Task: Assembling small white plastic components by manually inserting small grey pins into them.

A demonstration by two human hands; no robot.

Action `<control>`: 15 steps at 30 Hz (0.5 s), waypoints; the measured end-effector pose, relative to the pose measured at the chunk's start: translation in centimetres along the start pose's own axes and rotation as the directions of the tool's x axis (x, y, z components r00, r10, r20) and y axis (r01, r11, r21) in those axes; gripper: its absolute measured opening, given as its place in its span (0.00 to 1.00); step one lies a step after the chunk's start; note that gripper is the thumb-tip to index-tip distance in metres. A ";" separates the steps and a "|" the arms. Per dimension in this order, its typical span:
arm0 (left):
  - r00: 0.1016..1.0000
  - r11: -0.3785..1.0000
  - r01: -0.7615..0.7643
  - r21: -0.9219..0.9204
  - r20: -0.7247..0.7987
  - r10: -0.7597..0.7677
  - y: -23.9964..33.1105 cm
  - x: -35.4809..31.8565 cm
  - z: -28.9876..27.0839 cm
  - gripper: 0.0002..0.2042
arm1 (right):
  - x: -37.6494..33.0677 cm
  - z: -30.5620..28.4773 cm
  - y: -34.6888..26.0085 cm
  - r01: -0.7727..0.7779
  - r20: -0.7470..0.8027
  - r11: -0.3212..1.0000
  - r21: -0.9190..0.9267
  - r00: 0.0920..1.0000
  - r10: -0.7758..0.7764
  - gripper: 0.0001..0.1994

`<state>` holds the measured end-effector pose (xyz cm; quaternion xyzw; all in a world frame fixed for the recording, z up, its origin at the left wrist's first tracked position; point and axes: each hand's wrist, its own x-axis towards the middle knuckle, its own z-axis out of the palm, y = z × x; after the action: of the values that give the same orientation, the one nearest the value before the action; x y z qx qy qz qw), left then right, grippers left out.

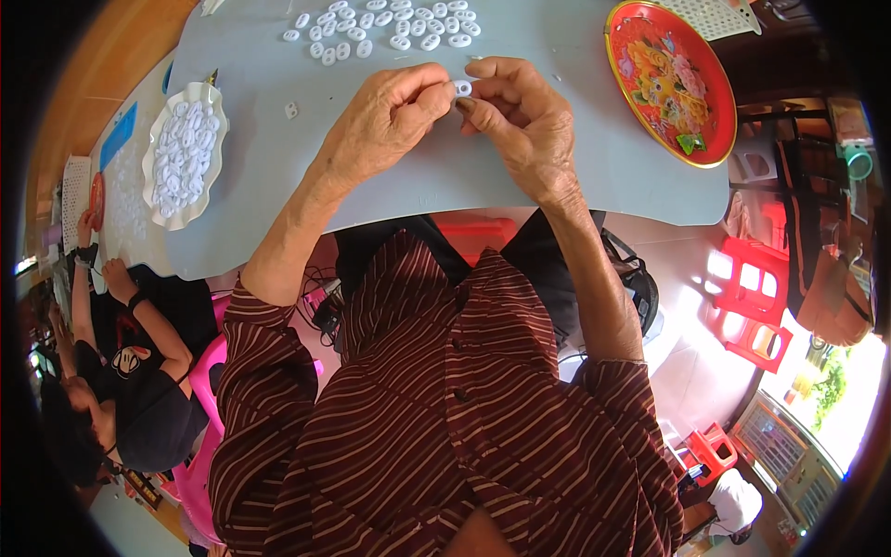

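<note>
Both hands meet above the middle of the grey desk [594, 176], pinching one small white plastic ring [462, 87] between them: the left hand [385, 121] clamps it from its side with thumb and forefinger, the right hand [520, 116] closes its fingertips on the other edge, so the piece sits raised just off the surface where it can be turned and pressed, it seems. Just beyond the fingers lies a loose spread of white rings [385, 23], flat, oval, smooth and holed like little links, laid out singly, probably so each can be picked up with ease. To the left, a scalloped white dish [158, 153] holds a heap of similar pieces, piled thick and tangled. One stray white bit [291, 110] lies alone near the left wrist. On the far right rests a round red tray [640, 56] with a glossy flower pattern and a gold rim, a small green object [690, 142] lying in it. The desk's surface looks matt and smooth, its corners rounded
</note>
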<state>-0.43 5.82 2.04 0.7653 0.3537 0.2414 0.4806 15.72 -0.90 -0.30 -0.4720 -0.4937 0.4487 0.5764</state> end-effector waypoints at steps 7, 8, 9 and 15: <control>0.987 0.993 -0.118 -0.004 -0.107 0.117 -0.7 0.1 0.7 0.13 | 0.1 0.0 -0.2 -0.037 -0.013 0.999 -0.033 0.999 0.037 0.13; 0.987 0.993 -0.118 -0.004 -0.107 0.117 -0.8 0.1 0.8 0.13 | 0.1 0.0 -0.2 -0.029 -0.011 0.999 -0.015 1.000 0.028 0.13; 0.986 0.993 -0.115 -0.027 -0.122 0.111 -0.8 0.1 0.8 0.12 | 0.1 0.0 -0.2 -0.020 -0.009 1.000 0.004 1.000 0.020 0.14; 0.985 0.993 -0.095 -0.069 -0.152 0.083 -1.1 0.2 0.9 0.11 | -0.1 0.3 0.9 0.053 0.001 0.998 -0.031 0.999 -0.053 0.17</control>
<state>-0.05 5.83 0.65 0.7412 0.3447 0.3324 0.4704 15.40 -0.81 -1.18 -0.4674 -0.5130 0.4258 0.5806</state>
